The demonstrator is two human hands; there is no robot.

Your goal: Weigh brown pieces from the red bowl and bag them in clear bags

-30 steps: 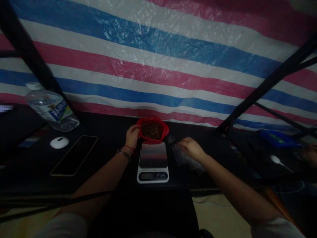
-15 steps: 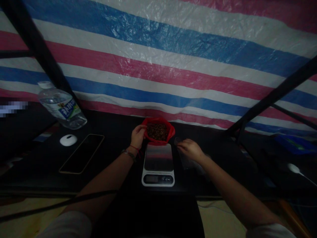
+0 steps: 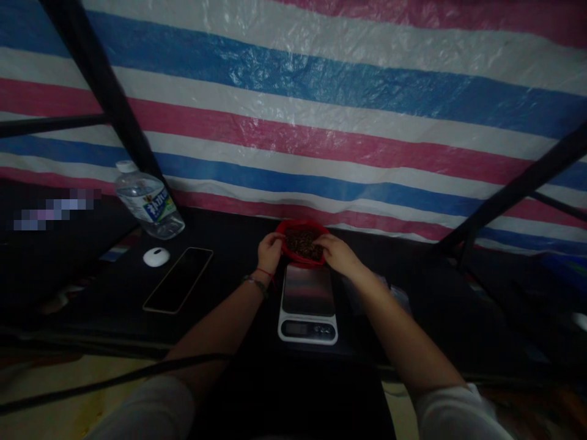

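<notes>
A red plastic bag (image 3: 293, 255) full of small dark brown pieces sits on the black table, just behind a white kitchen scale (image 3: 307, 302) with a shiny steel plate. My left hand (image 3: 269, 252) grips the bag's left rim, fingers curled. At the bag's right rim my right hand (image 3: 333, 253) rests with fingers bent over the edge; whether it pinches anything is hidden in the dim light.
A dark phone (image 3: 178, 279) lies left of the scale, with a white mouse (image 3: 156, 257) and a tilted water bottle (image 3: 149, 201) beyond it. Clear plastic bags (image 3: 389, 293) lie to the right. Black frame bars (image 3: 110, 91) cross a striped tarp (image 3: 321, 98) behind the table.
My right hand left the clear bags on the right and came across to the red bag's right rim. The left hand stayed on the bag. The view shifted left.
</notes>
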